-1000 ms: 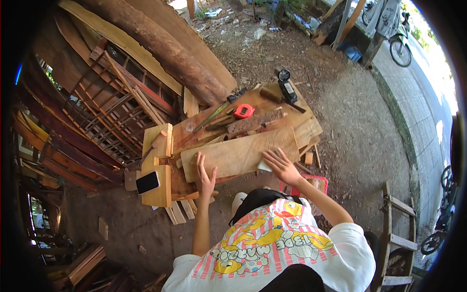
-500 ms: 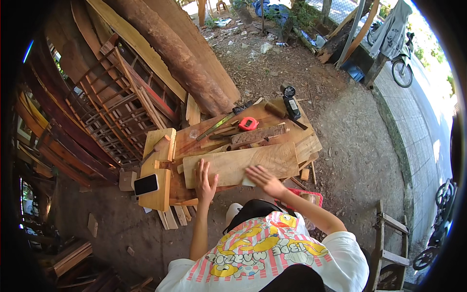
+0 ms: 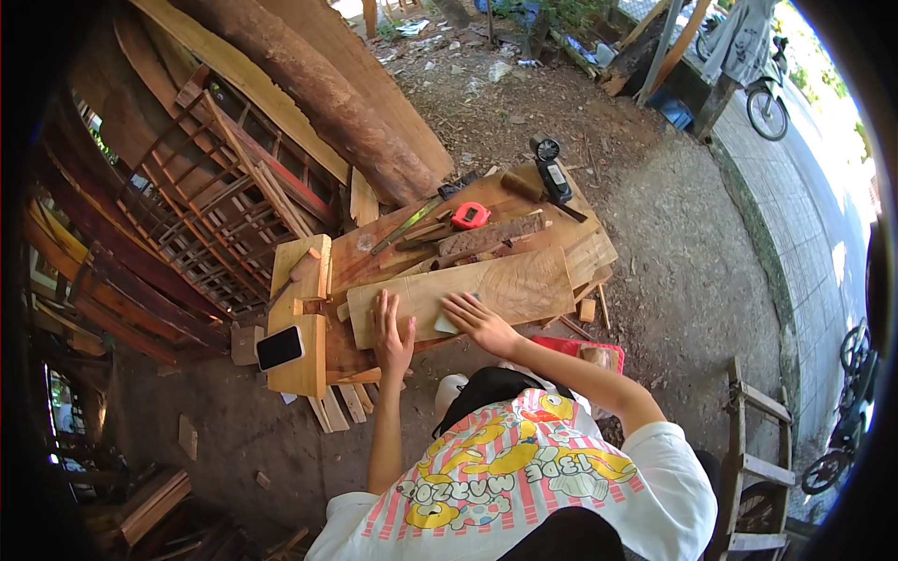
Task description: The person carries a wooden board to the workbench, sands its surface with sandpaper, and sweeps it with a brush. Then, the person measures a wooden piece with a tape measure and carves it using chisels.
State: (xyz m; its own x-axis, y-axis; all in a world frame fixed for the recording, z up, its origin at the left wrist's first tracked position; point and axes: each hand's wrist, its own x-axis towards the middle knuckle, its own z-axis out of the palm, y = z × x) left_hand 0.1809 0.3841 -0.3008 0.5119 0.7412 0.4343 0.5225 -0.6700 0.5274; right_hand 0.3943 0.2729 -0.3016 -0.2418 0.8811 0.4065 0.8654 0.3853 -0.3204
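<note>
While your left hand (image 3: 391,329) lies flat, fingers spread, pinning the near left end of the long pale wooden plank (image 3: 486,288), your right hand (image 3: 475,321) presses a small pale grey sanding pad (image 3: 446,323) against the plank's near edge, fingers curled over it. The plank lies lengthwise across the low cluttered wooden workbench (image 3: 369,257), just in front of a rough dark bark-edged slab (image 3: 491,234) and a red tape measure (image 3: 470,216). Its right end juts past the stacked boards, so hard pressure there could tip it. Your left fingers sit close to the pad's path and could get scraped. The black smartphone (image 3: 280,348) on the yellow wooden block (image 3: 301,369) could be jolted off.
</note>
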